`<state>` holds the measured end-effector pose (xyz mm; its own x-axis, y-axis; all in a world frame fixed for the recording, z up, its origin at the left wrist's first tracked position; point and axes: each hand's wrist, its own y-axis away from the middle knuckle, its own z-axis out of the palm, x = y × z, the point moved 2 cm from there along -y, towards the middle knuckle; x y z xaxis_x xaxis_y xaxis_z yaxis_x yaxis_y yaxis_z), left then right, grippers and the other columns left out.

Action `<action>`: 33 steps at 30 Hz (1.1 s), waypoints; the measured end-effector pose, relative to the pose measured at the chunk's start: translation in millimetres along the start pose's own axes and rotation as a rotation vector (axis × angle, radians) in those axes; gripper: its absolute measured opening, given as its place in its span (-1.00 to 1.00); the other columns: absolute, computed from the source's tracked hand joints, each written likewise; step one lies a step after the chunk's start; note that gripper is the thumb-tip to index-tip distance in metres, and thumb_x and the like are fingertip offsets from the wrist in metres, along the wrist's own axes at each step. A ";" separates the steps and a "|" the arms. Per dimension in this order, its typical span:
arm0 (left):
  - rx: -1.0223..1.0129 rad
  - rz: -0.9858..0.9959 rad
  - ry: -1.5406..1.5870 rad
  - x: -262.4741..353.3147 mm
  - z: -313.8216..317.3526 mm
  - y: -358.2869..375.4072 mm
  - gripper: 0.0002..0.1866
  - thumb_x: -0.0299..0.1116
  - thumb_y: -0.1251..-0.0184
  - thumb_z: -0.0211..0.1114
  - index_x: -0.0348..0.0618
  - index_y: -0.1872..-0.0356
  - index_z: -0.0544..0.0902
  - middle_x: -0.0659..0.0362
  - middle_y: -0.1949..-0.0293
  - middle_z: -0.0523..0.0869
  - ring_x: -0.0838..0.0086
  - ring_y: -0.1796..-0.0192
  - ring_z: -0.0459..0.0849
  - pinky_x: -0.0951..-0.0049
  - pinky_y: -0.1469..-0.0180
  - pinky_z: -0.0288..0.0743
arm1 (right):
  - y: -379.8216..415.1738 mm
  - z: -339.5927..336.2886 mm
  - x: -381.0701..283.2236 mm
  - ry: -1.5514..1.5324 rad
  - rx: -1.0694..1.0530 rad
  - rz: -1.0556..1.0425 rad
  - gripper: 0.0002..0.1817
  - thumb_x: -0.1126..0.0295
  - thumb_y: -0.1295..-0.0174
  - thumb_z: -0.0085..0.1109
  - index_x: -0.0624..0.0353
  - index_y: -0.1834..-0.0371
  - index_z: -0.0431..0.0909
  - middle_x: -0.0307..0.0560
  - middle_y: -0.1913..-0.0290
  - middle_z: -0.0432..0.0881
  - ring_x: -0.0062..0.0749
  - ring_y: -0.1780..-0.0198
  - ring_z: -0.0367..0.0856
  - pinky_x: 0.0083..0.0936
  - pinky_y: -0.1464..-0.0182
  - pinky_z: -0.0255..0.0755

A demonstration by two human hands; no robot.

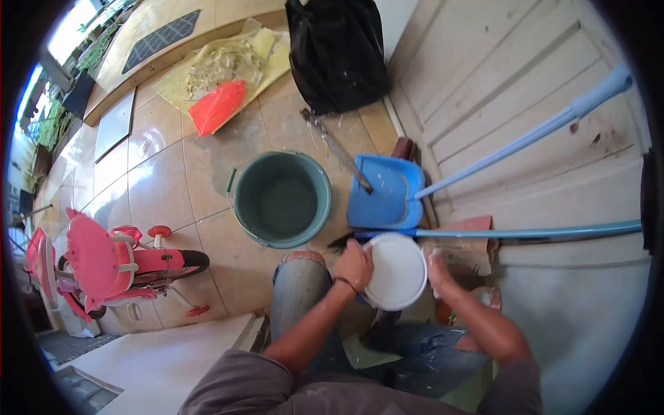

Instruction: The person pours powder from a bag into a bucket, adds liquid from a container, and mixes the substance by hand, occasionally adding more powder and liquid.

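A white round lid (395,271), or the top of a white tub, is held above my lap between my two hands. My left hand (353,265) grips its left rim with the fingers curled. At the opposite edge, my right hand (437,271), smeared with white, is closed on the rim. What lies under the white disc is mostly hidden. Just ahead of my left knee stands a green bucket (282,238) with a grey inside. A blue dustpan (387,190) lies beyond the disc, with a dirty stick (339,149) resting on it.
A blue-handled broom (539,232) lies to the right, over brown paper (456,257). Left is a pink child's bicycle (104,259). Farther off are a black bag (339,55), a red plastic piece (218,107) and a yellow sheet (277,59) with scraps. A door (512,90) borders the right.
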<state>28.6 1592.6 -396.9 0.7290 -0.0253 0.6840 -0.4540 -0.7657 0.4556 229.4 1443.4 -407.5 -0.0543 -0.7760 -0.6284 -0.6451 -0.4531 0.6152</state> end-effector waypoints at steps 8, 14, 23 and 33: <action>0.222 0.178 0.058 51.0 -52.7 -85.2 -0.57 -0.03 -0.42 -0.01 -0.31 0.29 0.38 -0.31 0.35 0.59 -0.22 0.22 0.56 -0.03 0.18 0.40 | -50.0 8.1 -123.6 -0.183 0.012 -0.324 -0.36 -0.04 -0.28 -0.05 0.37 -0.09 0.11 0.34 -0.04 0.37 0.01 -0.08 0.41 -0.27 -0.15 0.23; 0.279 0.061 0.139 54.6 -28.7 -153.7 -0.44 0.02 -0.41 -0.05 -0.48 0.20 0.39 -0.41 0.23 0.57 -0.25 0.07 0.55 0.02 0.04 0.38 | -130.2 19.4 -156.2 -0.005 0.221 -0.388 -0.24 -0.10 -0.20 -0.06 0.48 -0.07 0.04 0.67 -0.13 0.29 0.34 -0.20 0.34 -0.16 -0.26 0.15; 0.256 -0.017 0.178 31.5 9.0 -199.2 -0.47 0.03 -0.38 -0.02 -0.40 0.11 0.37 -0.35 0.16 0.60 -0.21 0.03 0.56 0.01 -0.03 0.39 | -173.4 25.0 -167.2 0.086 0.170 -0.283 -0.13 -0.21 -0.14 -0.07 0.49 -0.10 0.00 0.72 -0.13 0.30 0.40 -0.22 0.32 -0.18 -0.28 0.17; 0.184 -0.101 0.247 10.3 37.5 -203.2 -0.50 0.02 -0.37 0.01 -0.35 0.10 0.38 -0.33 0.12 0.59 -0.19 -0.01 0.55 0.03 -0.04 0.38 | -204.8 47.6 -136.9 0.211 0.193 -0.106 0.03 -0.27 -0.14 -0.08 0.43 -0.35 -0.16 0.60 -0.30 0.15 0.33 -0.34 0.19 -0.12 -0.36 0.08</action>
<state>147.5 1723.8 -503.8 0.6087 0.1963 0.7687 -0.2693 -0.8603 0.4329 332.6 1663.3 -470.1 0.1676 -0.8117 -0.5595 -0.7729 -0.4605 0.4365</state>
